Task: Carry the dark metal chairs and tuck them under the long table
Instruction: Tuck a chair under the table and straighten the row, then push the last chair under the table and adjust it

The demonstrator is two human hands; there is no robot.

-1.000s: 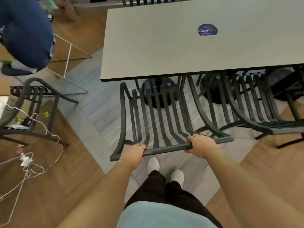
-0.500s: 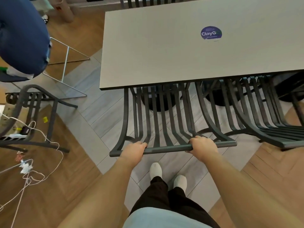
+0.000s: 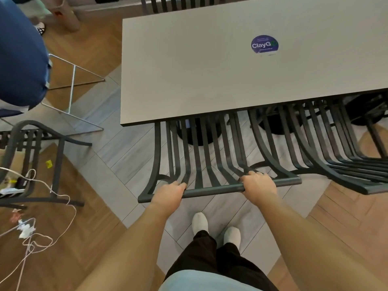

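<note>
Tucking a dark metal chair under the counter

I am gripping the chair (image 3: 210,160) by its top rail, my left grip (image 3: 168,193) and right grip (image 3: 259,186) both curled tight round the bar. Its seat is lying under the counter (image 3: 210,80) edge, with only the slatted back showing on my side. A second chair (image 3: 327,156) is sitting beside it under the counter, seemingly done. A third chair (image 3: 31,156) is standing well off the counter's end among loose cables (image 3: 52,206), and I judge it is waiting to be carried.
</note>
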